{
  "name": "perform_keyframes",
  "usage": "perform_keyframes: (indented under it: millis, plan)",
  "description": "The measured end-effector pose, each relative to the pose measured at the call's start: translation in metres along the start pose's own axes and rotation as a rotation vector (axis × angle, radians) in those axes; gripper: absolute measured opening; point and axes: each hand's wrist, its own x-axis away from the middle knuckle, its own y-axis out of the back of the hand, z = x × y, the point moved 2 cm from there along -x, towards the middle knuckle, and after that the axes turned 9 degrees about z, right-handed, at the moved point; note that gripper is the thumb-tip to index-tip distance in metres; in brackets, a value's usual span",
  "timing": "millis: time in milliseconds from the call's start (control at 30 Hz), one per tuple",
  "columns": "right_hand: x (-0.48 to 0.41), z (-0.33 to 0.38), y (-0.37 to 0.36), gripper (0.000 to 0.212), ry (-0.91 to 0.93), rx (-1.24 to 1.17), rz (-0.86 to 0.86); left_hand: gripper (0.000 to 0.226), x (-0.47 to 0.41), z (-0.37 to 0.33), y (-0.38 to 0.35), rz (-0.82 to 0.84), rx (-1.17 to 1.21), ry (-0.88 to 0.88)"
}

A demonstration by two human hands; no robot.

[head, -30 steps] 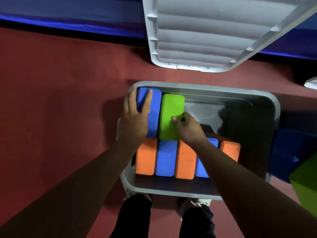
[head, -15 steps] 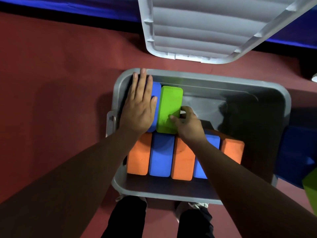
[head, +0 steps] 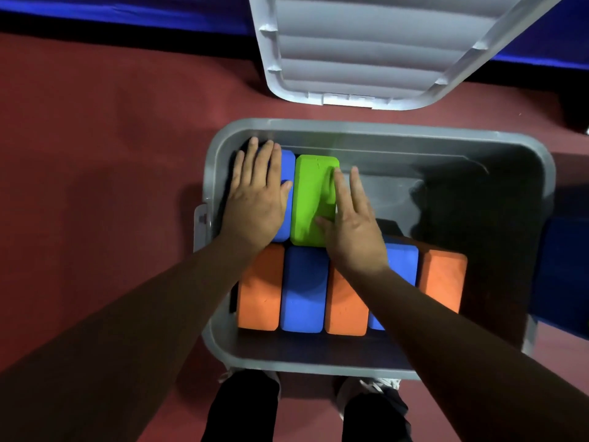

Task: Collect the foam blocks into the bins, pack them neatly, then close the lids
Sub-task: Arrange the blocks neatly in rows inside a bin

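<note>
Foam blocks (head: 304, 288) sit inside the open grey bin (head: 382, 130), which stands on the red floor (head: 95, 154). Five fill the near row side by side: left orange block (head: 259, 288), near blue block (head: 304, 301), middle orange block (head: 344, 311), right blue block (head: 403, 263) and right orange block (head: 443, 279). In the far left corner a far blue block (head: 286, 167) lies against a green block (head: 310, 193); the far right part of the bin's bottom is bare. The left hand (head: 255, 199) lies flat on the far blue block, fingers straight and close together, tips by the far left wall. The right hand (head: 353, 224) is flat too, fingers straight, its thumb and forefinger on the green block's right edge. The grey lid (head: 366, 43) is off, beyond the bin's far rim, ribbed face showing.
</note>
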Motion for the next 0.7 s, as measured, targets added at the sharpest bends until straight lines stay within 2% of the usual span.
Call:
perform_keyframes:
  millis: [100, 200, 333, 433, 500, 567, 633, 700]
  plan:
    - [0.001, -0.001, 0.001, 0.094, 0.106, 0.097, 0.114, 0.075, 0.014, 0.009, 0.010, 0.106, 0.047, -0.135]
    - [0.000, 0.001, -0.011, 0.099, 0.088, 0.085, 0.092, 0.102, 0.029, 0.015, 0.011, 0.281, 0.214, -0.097]
    - [-0.004, 0.000, -0.020, 0.097, 0.082, 0.121, 0.044, 0.103, 0.023, 0.011, 0.001, 0.298, 0.184, -0.056]
    - [-0.001, 0.007, -0.004, 0.095, 0.026, 0.211, 0.107, 0.104, 0.019, 0.008, 0.018, 0.397, 0.126, -0.073]
    - [0.006, 0.019, 0.023, 0.086, -0.032, 0.126, 0.145, 0.093, 0.015, 0.001, 0.042, 0.507, 0.106, -0.046]
    - [0.024, 0.040, 0.066, 0.071, -0.010, -0.085, 0.080, 0.074, 0.008, -0.014, 0.081, 0.528, 0.224, 0.017]
    - [0.054, 0.060, 0.126, 0.050, 0.071, -0.209, -0.090, 0.054, -0.002, -0.034, 0.130, 0.390, 0.375, 0.119]
    - [0.093, 0.071, 0.191, 0.040, 0.131, -0.277, -0.224, 0.033, -0.010, -0.061, 0.184, 0.221, 0.526, 0.209]
